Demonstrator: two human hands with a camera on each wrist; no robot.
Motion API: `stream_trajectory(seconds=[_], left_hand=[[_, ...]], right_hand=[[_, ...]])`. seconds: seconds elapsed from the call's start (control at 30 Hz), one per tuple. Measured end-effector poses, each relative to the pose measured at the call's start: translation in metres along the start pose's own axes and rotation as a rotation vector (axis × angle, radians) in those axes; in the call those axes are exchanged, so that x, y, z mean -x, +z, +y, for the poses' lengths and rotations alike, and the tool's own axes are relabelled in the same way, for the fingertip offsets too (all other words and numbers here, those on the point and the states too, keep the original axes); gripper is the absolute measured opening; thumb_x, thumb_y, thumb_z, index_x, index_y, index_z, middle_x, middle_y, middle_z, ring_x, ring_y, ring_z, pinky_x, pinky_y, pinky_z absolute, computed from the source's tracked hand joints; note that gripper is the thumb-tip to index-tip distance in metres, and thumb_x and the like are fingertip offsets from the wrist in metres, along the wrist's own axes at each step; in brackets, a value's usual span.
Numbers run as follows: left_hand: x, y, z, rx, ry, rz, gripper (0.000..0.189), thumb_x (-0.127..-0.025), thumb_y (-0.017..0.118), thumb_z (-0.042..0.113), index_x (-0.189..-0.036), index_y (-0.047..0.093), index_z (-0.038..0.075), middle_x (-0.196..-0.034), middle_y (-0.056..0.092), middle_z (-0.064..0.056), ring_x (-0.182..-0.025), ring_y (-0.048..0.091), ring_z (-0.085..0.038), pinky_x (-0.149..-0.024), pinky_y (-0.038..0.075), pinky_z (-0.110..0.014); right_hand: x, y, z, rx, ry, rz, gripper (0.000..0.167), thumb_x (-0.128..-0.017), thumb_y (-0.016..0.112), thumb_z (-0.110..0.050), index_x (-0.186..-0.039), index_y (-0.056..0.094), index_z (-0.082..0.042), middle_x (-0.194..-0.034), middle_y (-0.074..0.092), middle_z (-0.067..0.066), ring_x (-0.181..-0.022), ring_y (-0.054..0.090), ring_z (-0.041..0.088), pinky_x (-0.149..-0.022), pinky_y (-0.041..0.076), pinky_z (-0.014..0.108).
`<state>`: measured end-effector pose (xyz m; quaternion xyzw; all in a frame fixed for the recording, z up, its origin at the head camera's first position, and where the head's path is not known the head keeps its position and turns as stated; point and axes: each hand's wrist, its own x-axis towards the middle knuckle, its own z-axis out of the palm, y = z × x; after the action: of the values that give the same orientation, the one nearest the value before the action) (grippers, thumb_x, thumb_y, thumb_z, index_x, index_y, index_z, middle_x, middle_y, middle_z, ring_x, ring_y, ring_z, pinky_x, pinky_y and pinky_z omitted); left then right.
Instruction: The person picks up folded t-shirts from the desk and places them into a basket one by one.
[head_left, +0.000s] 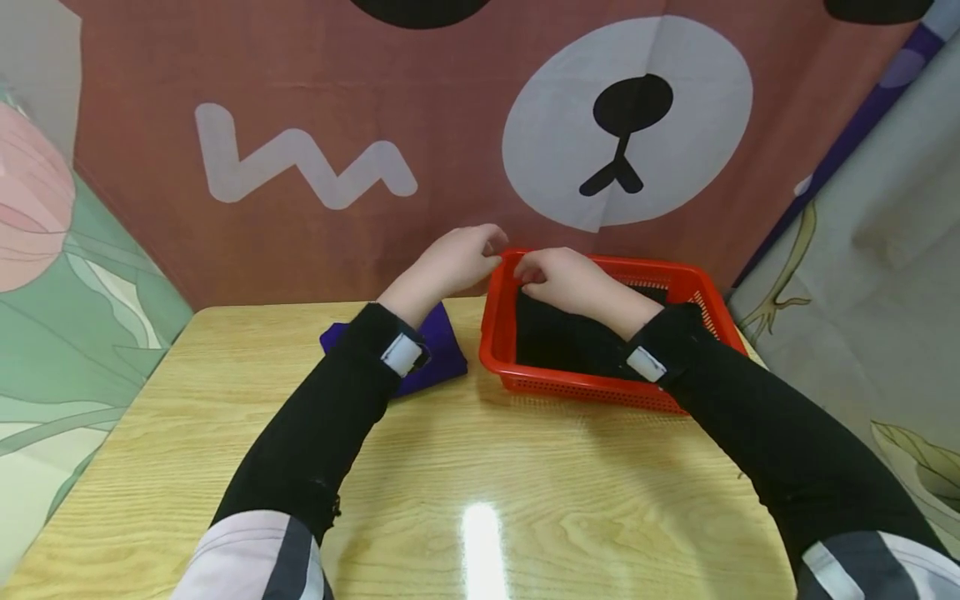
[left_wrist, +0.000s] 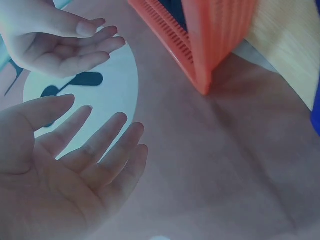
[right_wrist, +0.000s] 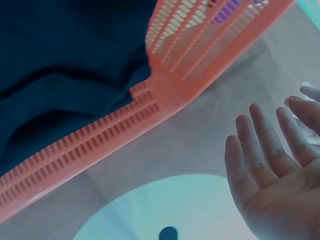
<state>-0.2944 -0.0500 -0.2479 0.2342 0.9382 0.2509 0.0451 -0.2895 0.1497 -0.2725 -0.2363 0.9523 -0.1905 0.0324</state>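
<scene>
My left hand [head_left: 459, 260] hovers beside the back left corner of a red plastic basket [head_left: 492, 333]. Its fingers are loosely bent and hold nothing, as the left wrist view shows with the palm in sight. Over the basket's left part is my right hand [head_left: 566, 282], its relaxed fingers also empty in the right wrist view. Dark folded cloth [head_left: 562, 337] lies inside the basket, partly hidden by my right hand and sleeve. A purple folded cloth [head_left: 444, 354] rests on the table to the left of the basket, partly covered by my left forearm.
The light wooden table [head_left: 480, 467] reaches back to a hanging brown cloth [head_left: 450, 100] printed with a bear face. A pale patterned curtain [head_left: 862, 317] hangs at the right, close to the basket. Another patterned cloth [head_left: 105, 333] hangs along the left.
</scene>
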Motion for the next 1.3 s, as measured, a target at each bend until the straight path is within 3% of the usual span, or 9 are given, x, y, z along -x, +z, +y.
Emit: stream_trajectory(seconds=[0.4,0.63,0.77,1.07,1.3], left_hand=[[0.041,-0.005,-0.044,-0.118,-0.092,-0.009,0.043,-0.109,0.060,0.021,-0.149,0.057,0.006,-0.145,0.066,-0.016,-0.134,0.062,-0.034,-0.114,0.050,-0.050],[0.060,-0.004,-0.071,-0.161,-0.121,-0.017,0.044,-0.109,0.060,0.020,-0.149,0.057,0.003,-0.145,0.066,-0.019,-0.134,0.062,-0.037,-0.114,0.050,-0.053],[0.069,-0.003,-0.083,-0.165,-0.146,-0.022,0.044,-0.109,0.059,0.021,-0.149,0.058,0.002,-0.145,0.065,-0.021,-0.135,0.061,-0.039,-0.114,0.049,-0.056],[0.090,0.002,-0.114,-0.151,-0.192,-0.048,0.047,-0.110,0.058,0.021,-0.151,0.055,-0.001,-0.145,0.063,-0.027,-0.133,0.060,-0.045,-0.111,0.050,-0.059],[0.101,0.003,-0.138,-0.176,-0.225,-0.069,0.045,-0.109,0.057,0.019,-0.148,0.056,-0.005,-0.141,0.063,-0.031,-0.130,0.061,-0.047,-0.110,0.050,-0.060]], right_hand=[[0.003,0.023,-0.028,0.125,-0.095,-0.026,0.029,-0.102,0.071,-0.013,-0.130,0.073,-0.005,-0.126,0.075,0.011,-0.114,0.070,0.028,-0.105,0.058,0.045],[0.021,0.036,-0.050,0.306,-0.297,0.040,0.024,-0.099,0.074,-0.012,-0.121,0.077,-0.006,-0.118,0.077,0.011,-0.109,0.070,0.031,-0.100,0.058,0.045],[0.028,0.042,-0.064,0.319,-0.386,0.047,0.022,-0.097,0.076,-0.012,-0.119,0.079,-0.008,-0.118,0.078,0.008,-0.111,0.071,0.029,-0.102,0.057,0.045],[0.035,0.067,-0.094,0.318,-0.477,-0.019,0.022,-0.099,0.078,-0.016,-0.120,0.079,-0.013,-0.115,0.078,0.004,-0.108,0.072,0.024,-0.097,0.060,0.037],[0.042,0.098,-0.107,0.362,-0.523,-0.098,0.023,-0.100,0.076,-0.019,-0.123,0.078,-0.014,-0.114,0.076,0.001,-0.107,0.070,0.021,-0.095,0.059,0.034]])
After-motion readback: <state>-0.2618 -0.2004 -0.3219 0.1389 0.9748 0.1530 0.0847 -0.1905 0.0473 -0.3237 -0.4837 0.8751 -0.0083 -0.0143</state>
